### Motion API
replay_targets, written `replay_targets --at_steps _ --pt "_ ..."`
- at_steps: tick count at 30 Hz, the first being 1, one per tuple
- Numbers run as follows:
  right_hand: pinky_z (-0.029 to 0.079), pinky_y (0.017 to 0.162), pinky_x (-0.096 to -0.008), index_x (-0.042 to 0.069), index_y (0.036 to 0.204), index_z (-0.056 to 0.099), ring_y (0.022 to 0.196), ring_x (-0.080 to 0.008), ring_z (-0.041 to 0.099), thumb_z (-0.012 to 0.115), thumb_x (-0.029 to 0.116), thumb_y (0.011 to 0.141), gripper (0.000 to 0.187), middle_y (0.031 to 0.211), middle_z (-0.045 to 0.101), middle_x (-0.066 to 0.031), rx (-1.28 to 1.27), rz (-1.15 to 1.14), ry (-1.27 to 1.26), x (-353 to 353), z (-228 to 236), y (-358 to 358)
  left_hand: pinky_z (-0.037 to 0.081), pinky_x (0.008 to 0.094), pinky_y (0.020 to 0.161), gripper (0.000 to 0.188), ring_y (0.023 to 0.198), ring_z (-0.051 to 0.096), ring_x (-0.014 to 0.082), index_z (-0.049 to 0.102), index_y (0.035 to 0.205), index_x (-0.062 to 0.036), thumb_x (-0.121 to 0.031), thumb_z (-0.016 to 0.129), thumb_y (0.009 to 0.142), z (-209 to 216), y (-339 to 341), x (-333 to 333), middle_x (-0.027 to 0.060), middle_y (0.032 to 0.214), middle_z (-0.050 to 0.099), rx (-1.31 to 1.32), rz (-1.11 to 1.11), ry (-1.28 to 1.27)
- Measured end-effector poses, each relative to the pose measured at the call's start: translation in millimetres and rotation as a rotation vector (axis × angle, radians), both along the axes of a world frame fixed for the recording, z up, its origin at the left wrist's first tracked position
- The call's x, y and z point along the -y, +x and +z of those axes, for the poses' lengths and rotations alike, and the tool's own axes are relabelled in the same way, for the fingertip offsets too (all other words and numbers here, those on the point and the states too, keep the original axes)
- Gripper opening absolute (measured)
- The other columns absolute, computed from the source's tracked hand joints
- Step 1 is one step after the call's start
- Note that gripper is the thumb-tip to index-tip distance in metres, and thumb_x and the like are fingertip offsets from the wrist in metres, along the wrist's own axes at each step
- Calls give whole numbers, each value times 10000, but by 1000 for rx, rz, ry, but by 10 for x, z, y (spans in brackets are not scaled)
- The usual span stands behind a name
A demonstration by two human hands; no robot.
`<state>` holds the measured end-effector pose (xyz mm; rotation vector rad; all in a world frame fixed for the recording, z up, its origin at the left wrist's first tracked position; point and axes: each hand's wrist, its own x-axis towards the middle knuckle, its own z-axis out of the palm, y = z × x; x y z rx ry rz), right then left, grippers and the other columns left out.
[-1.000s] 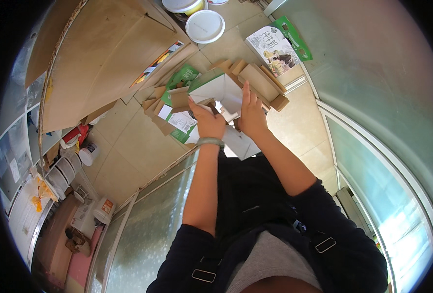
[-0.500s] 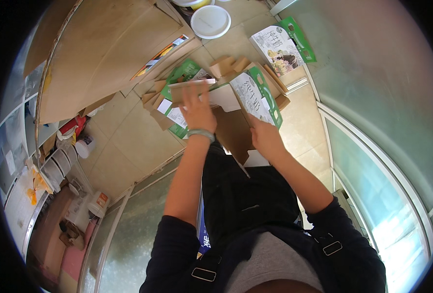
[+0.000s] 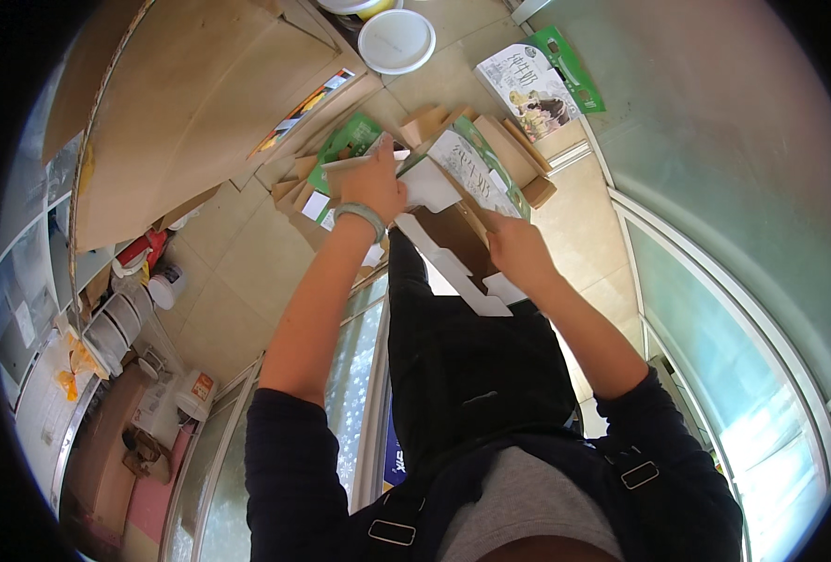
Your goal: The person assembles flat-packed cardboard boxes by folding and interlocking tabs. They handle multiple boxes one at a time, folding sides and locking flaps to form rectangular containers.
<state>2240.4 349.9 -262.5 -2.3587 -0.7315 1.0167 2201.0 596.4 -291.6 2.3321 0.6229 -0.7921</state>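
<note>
Floor (image 3: 223,253) is tiled, panels (image 3: 724,290) glazed; lettered carton (image 3: 476,169) is gripped by right hand (image 3: 520,251); left hand (image 3: 371,184) closure cannot be told.

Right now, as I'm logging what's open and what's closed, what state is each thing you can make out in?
White-and-green carton: open, brown inside showing, flaps spread
Right grip: closed on the carton's edge
Left grip: fingers curled beside a flap; hold unclear
Loose cardboard: opened out, on the floor
Second carton: printed side up; open or closed unclear
Round white tub: lid on
</note>
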Motion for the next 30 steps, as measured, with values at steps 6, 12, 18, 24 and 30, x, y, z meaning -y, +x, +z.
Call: replay_targets --at_steps 6,12,18,24,30 --pt "512 677 -511 -13 1032 603 746 -437 629 594 103 865 203 775 639 -256 -37 -151 29 -270 109 -112 327 514 1103 888 1381 326 415 321 1478 -76 -114 721 687 -104 -103 499 194 1487 357 314 23 327" --pt "512 674 -513 -34 1018 600 732 -429 637 602 126 866 221 736 630 -261 -99 -198 -83 -219 145 -126 390 441 1082 836 1382 342 410 334 1454 -60 16 674 693 -205 -75 354 210 1481 374 399 -15 277" --pt "495 697 -481 -14 946 619 784 -422 624 615 175 876 201 785 632 -236 -89 -107 55 -29 107 143 449 457 1023 794 1303 449 412 346 1445 -53 25 640 712 62 -119 86 221 1420 456 339 -227 195" --pt "467 727 -468 -48 823 617 843 -410 588 656 305 863 357 843 599 -232 -393 122 -10 -5 135 667 433 425 1025 701 1241 516 359 418 1403 -13 58 563 720 301 -187 -164 207 1346 525 151 -149 -102" --pt "465 721 -473 -43 839 617 844 -409 608 646 296 852 341 847 630 -222 -378 113 56 -152 55 564 414 410 1024 609 1193 539 377 402 1428 -12 71 487 831 199 -633 126 222 1288 551 513 670 -3"
